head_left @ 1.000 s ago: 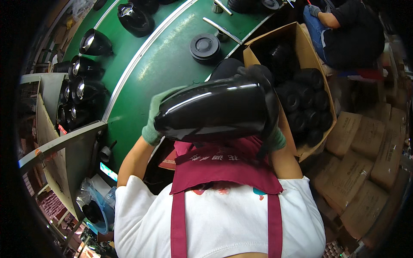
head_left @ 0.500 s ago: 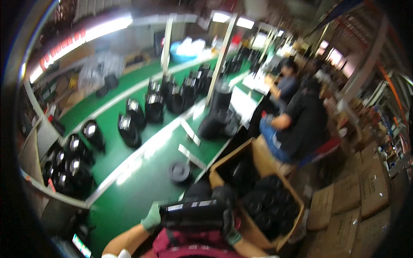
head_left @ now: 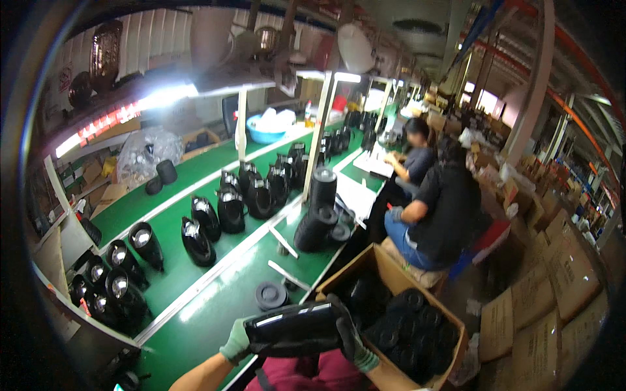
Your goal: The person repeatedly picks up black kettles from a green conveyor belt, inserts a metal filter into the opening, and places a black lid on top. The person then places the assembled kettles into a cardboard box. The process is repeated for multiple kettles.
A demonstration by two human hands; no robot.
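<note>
A glossy black jug shell lies sideways between my hands, low in front of me at the bench's near edge. My left hand, in a pale green glove, is closed round its left end. My right hand, in a dark-palmed glove with a green cuff, grips the right end, fingers over the top. Just beyond the shell, a round dark grey disc-shaped part lies flat on the green bench. The undersides of both grips are hidden.
Black jugs stand in rows on the bench, with more clustered at left. Stacked dark round parts stand farther along. At my right is an open carton of black parts. Beyond it sit two people; cartons line the right.
The view has tilted up, so the bench and carton sit lower in the picture. Both hands still hold the shell, now slightly tilted, with its right end higher.
</note>
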